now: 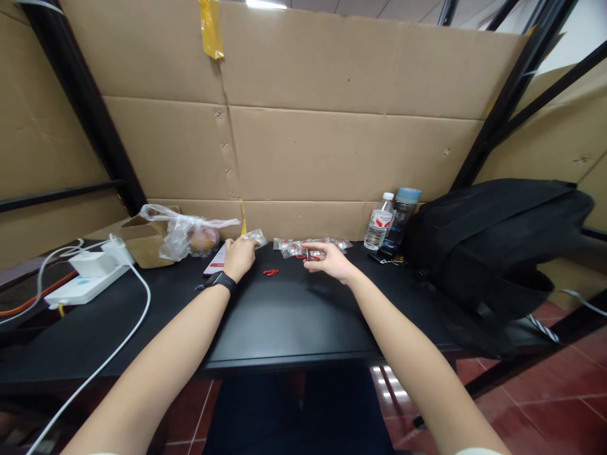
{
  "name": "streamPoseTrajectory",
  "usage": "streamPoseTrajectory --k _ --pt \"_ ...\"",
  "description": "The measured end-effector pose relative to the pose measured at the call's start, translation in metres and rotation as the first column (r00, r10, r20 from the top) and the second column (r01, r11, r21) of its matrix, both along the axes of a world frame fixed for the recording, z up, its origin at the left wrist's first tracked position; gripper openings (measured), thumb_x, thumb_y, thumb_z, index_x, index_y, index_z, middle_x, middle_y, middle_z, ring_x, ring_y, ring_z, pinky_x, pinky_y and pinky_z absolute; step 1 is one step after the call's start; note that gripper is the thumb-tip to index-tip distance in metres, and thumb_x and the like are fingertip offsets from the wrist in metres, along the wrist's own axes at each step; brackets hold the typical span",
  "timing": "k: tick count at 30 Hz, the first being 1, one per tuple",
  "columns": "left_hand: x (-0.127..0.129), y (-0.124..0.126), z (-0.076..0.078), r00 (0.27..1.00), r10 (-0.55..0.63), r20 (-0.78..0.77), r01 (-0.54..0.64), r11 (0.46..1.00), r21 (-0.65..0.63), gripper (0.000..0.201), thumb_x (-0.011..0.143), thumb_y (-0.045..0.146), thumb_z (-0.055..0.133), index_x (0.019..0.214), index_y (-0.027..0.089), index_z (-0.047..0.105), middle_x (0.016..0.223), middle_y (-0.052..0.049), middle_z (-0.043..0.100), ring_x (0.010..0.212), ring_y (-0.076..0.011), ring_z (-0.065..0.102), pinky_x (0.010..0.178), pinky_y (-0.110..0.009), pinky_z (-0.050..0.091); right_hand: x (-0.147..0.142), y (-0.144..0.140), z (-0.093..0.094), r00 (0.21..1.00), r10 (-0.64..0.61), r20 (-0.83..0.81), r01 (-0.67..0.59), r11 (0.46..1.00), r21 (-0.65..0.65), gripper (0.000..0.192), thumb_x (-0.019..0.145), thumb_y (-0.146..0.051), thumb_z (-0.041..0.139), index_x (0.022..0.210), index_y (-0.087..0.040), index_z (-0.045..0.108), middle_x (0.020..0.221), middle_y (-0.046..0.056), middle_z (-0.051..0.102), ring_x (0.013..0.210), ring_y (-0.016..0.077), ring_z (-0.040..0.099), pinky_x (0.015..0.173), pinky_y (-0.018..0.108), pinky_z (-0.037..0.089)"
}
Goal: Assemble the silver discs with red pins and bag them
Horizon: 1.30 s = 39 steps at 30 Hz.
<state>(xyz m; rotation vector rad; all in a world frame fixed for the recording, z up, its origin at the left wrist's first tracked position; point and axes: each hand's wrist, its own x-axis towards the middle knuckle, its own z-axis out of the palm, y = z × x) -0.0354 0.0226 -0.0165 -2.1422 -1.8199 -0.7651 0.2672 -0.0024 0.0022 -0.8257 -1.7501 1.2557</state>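
My left hand point(239, 258), with a dark watch on its wrist, is closed at the edge of a small clear plastic packet point(256, 237), beside a phone point(215, 262). My right hand point(331, 261) pinches a small, shiny metallic piece point(308, 255) between thumb and fingers; its exact kind is too small to tell. Behind that hand lies a row of small clear packets point(287, 247) with red bits inside. A little bundle of red cord point(270, 272) rests on the black tabletop point(275, 322) between both hands.
On the left are a white power strip point(90, 284) with cables, an open cardboard box point(149, 243) and a knotted plastic bag point(177, 234). A water bottle point(379, 222), a blue-lidded bottle point(402, 218) and a black backpack point(484, 246) stand right. Cardboard panels point(303, 151) close the back.
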Motion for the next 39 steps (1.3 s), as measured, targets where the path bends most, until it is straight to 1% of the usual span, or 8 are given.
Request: streamPoseTrajectory --k 6,10,13,17,21,29,35,39 --pt "-0.001 -0.002 0.008 0.989 0.018 0.149 -0.034 0.993 0.11 0.03 0.092 0.018 0.051 0.116 0.023 0.068 0.103 -0.009 0.079 0.098 -0.0273 0.071 0.095 -0.039 0.033 0.005 0.001 0.004 1.0 -0.031 0.002 0.031 0.999 0.012 0.061 0.068 -0.025 0.085 0.127 -0.024 0.069 0.133 0.009 0.065 0.104 0.0238 0.069 0.078 0.036 0.065" --pt "0.011 -0.013 0.017 0.971 -0.041 0.234 0.003 0.987 0.162 0.025 0.092 0.022 0.054 0.113 0.022 0.067 0.104 -0.009 0.078 0.1 -0.0264 0.07 0.101 -0.043 0.028 0.01 0.006 0.008 0.994 -0.104 0.022 0.1 0.988 0.114 0.063 0.067 -0.024 0.085 0.127 -0.021 0.065 0.132 0.011 0.066 0.113 0.0254 0.067 0.096 0.044 0.058" --pt "0.033 -0.028 0.023 0.958 -0.213 0.191 0.188 0.972 0.139 0.023 0.092 0.025 0.055 0.109 0.022 0.07 0.109 -0.009 0.077 0.104 -0.0259 0.068 0.1 -0.042 0.029 0.017 0.011 0.01 0.976 -0.2 0.084 0.17 0.944 0.281 0.058 0.066 -0.023 0.085 0.12 -0.019 0.064 0.124 0.011 0.069 0.119 0.0246 0.064 0.108 0.045 0.049" --pt "0.069 -0.048 0.017 0.879 -0.469 0.082 0.468 0.883 0.029 0.038 0.089 0.018 0.053 0.125 0.023 0.065 0.104 -0.007 0.076 0.093 -0.0223 0.068 0.093 -0.036 0.035 0.029 0.016 0.013 0.936 -0.297 0.19 0.196 0.887 0.419 0.05 0.066 -0.027 0.085 0.111 -0.018 0.066 0.117 0.009 0.069 0.109 0.023 0.067 0.105 0.042 0.049" --pt "0.09 -0.06 0.003 0.78 -0.626 -0.007 0.621 0.775 -0.12 0.02 0.09 0.019 0.053 0.095 0.024 0.072 0.098 -0.005 0.074 0.093 -0.0216 0.066 0.098 -0.038 0.032 0.038 0.013 0.018 0.901 -0.316 0.298 0.145 0.866 0.478 0.049 0.065 -0.029 0.085 0.11 -0.019 0.069 0.114 0.008 0.07 0.101 0.0219 0.067 0.096 0.037 0.052" --pt "0.087 -0.063 -0.003 0.683 -0.717 0.14 0.725 0.642 -0.249 0.03 0.097 0.044 0.052 0.114 0.03 0.073 0.122 -0.007 0.069 0.113 -0.0248 0.063 0.094 -0.033 0.041 0.043 -0.004 0.033 0.822 -0.119 0.557 -0.06 0.954 0.293 0.051 0.061 -0.039 0.089 0.104 -0.018 0.072 0.095 0.004 0.074 0.071 0.0153 0.066 0.068 0.025 0.05" --pt "0.09 -0.066 -0.007 0.74 -0.669 0.073 0.659 0.697 -0.283 0.038 0.095 0.049 0.055 0.13 0.039 0.067 0.131 -0.008 0.064 0.122 -0.031 0.056 0.101 -0.041 0.039 0.044 -0.01 0.039 0.684 -0.039 0.729 -0.184 0.957 0.224 0.042 0.061 -0.049 0.087 0.086 -0.017 0.076 0.077 0.003 0.075 0.073 0.0185 0.068 0.068 0.025 0.048" --pt "0.088 -0.068 -0.002 0.711 -0.701 0.06 0.673 0.653 -0.348 0.041 0.097 0.048 0.051 0.136 0.04 0.063 0.139 -0.008 0.06 0.127 -0.0303 0.055 0.104 -0.042 0.037 0.042 -0.01 0.037 0.597 -0.085 0.797 -0.169 0.959 0.229 0.038 0.059 -0.046 0.088 0.083 -0.018 0.077 0.077 0.003 0.075 0.072 0.0191 0.068 0.064 0.025 0.047"
